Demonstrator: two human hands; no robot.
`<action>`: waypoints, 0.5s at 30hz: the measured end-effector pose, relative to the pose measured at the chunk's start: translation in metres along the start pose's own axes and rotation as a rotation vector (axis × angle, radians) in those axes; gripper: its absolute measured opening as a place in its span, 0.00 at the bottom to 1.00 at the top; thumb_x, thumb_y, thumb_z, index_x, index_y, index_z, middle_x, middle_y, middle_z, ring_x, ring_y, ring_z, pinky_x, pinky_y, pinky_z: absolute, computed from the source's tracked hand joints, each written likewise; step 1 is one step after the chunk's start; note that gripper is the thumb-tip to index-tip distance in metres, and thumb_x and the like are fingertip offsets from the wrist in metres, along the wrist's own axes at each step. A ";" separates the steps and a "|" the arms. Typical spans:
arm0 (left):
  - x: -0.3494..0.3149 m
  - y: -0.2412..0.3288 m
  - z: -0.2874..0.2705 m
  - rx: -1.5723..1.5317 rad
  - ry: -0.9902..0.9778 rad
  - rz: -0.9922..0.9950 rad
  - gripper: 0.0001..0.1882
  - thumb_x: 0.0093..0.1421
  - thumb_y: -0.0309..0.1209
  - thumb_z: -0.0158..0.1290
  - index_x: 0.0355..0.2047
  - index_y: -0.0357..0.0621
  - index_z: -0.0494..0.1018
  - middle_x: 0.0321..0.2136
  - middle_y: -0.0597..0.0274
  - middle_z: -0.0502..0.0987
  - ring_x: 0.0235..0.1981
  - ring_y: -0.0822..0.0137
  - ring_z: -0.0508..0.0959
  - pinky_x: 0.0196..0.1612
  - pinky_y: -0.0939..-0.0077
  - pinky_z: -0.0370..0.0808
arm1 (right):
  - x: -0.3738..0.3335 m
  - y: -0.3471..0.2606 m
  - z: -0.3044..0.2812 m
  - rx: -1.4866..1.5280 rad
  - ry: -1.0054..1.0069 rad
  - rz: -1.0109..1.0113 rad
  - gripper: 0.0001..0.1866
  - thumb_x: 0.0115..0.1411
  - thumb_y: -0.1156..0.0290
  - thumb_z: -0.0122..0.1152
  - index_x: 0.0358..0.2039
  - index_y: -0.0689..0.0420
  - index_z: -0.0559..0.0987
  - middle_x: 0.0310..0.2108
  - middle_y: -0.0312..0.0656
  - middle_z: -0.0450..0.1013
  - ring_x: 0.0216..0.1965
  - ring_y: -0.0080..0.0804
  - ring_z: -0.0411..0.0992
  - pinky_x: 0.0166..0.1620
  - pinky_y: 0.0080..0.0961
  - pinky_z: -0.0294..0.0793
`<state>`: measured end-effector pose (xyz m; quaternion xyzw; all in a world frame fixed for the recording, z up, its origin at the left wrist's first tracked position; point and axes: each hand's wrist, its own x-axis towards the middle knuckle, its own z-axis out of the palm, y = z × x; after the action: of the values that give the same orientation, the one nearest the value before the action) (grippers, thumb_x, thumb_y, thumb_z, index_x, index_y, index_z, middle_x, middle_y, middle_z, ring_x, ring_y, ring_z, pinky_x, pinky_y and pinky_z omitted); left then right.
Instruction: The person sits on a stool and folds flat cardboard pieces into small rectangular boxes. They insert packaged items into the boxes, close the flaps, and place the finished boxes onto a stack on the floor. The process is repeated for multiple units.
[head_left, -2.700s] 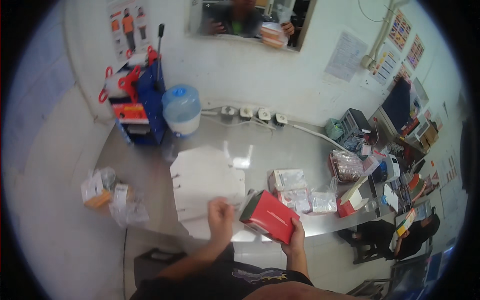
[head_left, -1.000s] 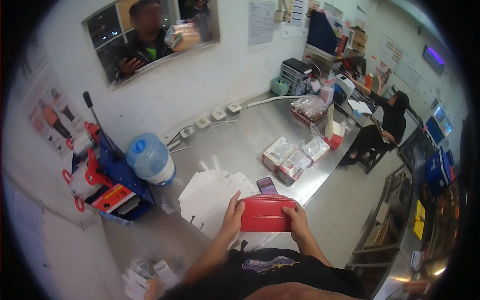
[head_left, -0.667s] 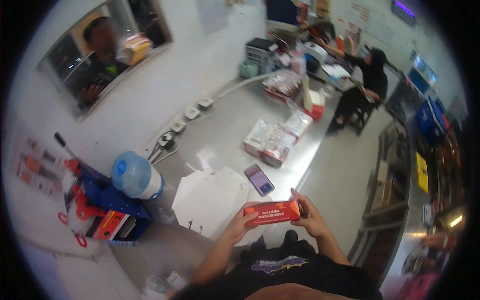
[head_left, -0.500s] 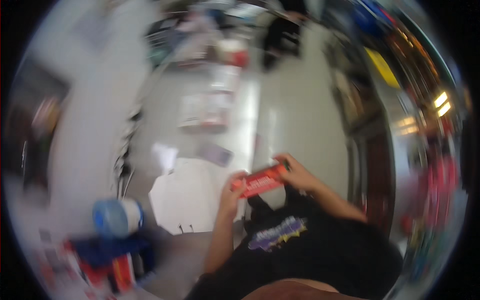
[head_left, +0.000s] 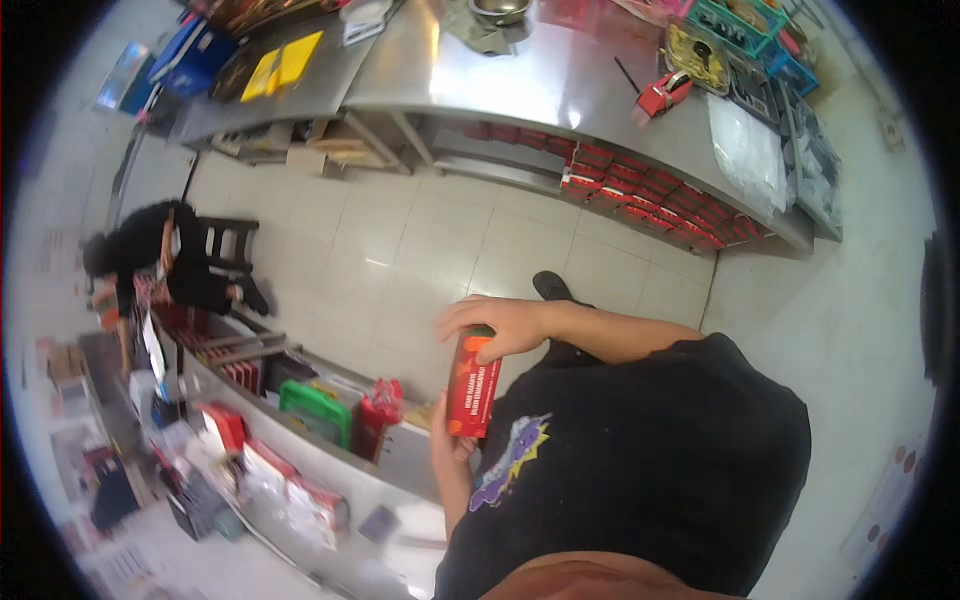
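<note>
A slim red box [head_left: 472, 390] with white print stands nearly upright in front of my black shirt. My left hand [head_left: 455, 442] grips its lower end, the fingers partly hidden behind it. Bent over the upper end is my right hand [head_left: 508, 325], its thumb against the front face and its fingers reaching across the dark green top. Both hands touch the box and hold it above the floor, between two steel counters.
The steel counter [head_left: 560, 90] ahead carries a red tape dispenser [head_left: 664, 95], a yellow board [head_left: 283, 67] and baskets; many red boxes [head_left: 640, 190] sit beneath. A lower counter [head_left: 385, 480] lies left, with a green bin [head_left: 316, 408] below. A person in black [head_left: 165, 255] bends near a stool [head_left: 232, 242].
I have turned right, from the low counter toward the counter with red boxes beneath. The red box has gone from near level to near upright, still between both hands.
</note>
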<state>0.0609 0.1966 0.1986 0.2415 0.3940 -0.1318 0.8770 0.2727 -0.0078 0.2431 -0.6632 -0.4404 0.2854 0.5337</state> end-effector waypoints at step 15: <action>0.456 -0.077 0.234 0.747 -0.127 0.171 0.27 0.71 0.35 0.55 0.65 0.46 0.58 0.51 0.64 0.71 0.50 0.69 0.73 0.51 0.71 0.72 | -0.205 0.269 0.095 -0.038 0.073 1.566 0.36 0.65 0.50 0.58 0.69 0.55 0.66 0.73 0.68 0.48 0.73 0.64 0.50 0.70 0.59 0.54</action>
<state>0.4741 -0.0106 -0.0361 0.5677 0.2421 -0.2072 0.7591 0.1747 -0.1582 -0.0588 -0.7986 0.1686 0.5491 0.1798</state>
